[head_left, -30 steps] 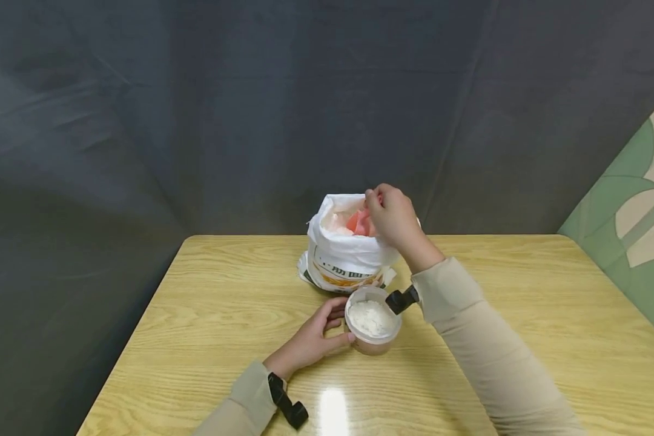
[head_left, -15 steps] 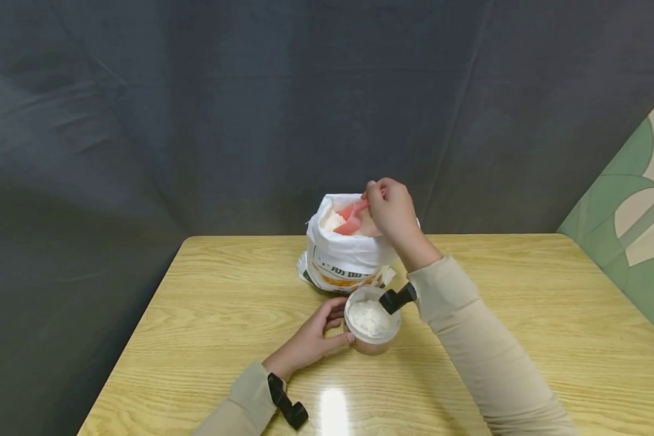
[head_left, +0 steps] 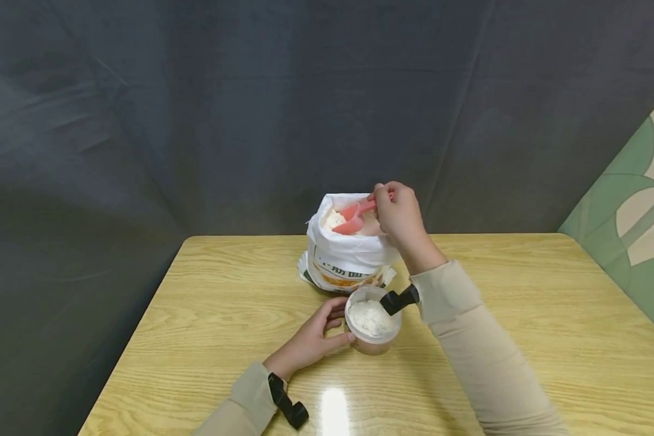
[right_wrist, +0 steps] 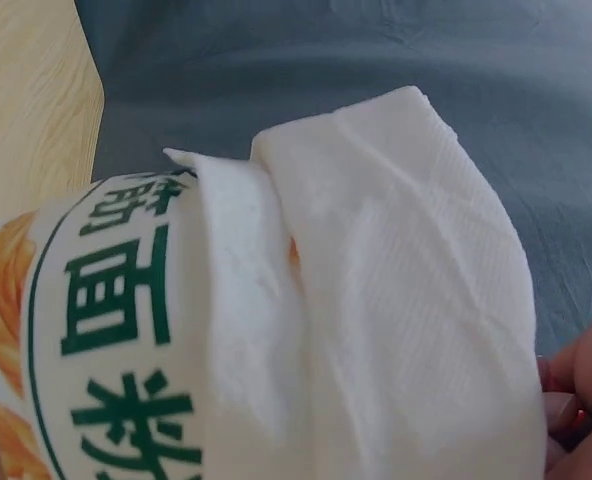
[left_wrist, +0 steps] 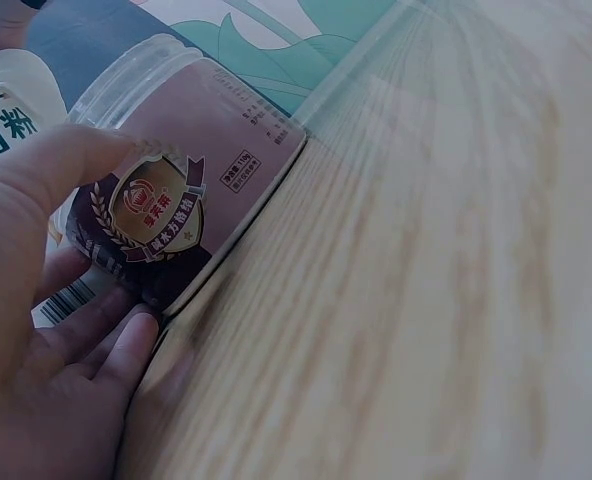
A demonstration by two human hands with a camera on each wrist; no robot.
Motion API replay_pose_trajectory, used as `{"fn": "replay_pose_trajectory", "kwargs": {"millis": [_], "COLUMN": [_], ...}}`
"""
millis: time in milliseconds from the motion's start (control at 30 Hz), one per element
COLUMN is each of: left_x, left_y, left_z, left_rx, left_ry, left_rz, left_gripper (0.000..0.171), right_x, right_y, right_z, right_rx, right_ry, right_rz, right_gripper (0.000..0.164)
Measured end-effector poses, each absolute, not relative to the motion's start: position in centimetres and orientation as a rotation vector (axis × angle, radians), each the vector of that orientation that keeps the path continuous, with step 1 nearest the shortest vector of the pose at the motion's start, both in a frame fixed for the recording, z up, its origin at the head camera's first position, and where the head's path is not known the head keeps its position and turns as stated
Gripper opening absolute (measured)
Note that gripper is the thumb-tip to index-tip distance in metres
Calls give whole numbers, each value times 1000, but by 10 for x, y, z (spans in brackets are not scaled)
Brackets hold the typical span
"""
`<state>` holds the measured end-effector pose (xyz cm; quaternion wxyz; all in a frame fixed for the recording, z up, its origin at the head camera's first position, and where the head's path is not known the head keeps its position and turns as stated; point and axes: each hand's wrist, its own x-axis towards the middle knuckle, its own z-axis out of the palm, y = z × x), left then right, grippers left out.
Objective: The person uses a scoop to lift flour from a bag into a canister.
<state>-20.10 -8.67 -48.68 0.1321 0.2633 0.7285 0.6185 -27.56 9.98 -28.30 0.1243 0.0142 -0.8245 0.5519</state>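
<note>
Lifting the pink scoop level from the flour bag seemed wisest from afar; my right hand gripped it, my left hand the jar.

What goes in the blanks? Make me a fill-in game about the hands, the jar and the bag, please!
1. The person's right hand grips a pink plastic scoop by its ____.
2. The person's left hand touches a round, clear-walled plastic jar holding powder coloured ____.
3. The big printed characters on the white, open-topped, woven-looking bag are coloured ____.
4. Of bag and jar, the one nearer the person is the ____.

Missing words: handle; white; green; jar.
</note>
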Motion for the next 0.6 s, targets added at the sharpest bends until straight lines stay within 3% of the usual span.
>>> {"fn": "replay_pose_trajectory", "kwargs": {"millis": [600], "left_x": [-200], "left_y": [-90], "left_z": [-486], "left_rx": [781], "left_ry": [2111], "left_rz": [1800], "left_gripper": [65], "right_x": [-272], "right_y": [91], "right_z": [-283], "right_rx": [62], "right_ry": [-2401], "right_rz": [1630], "right_gripper": [35]}}
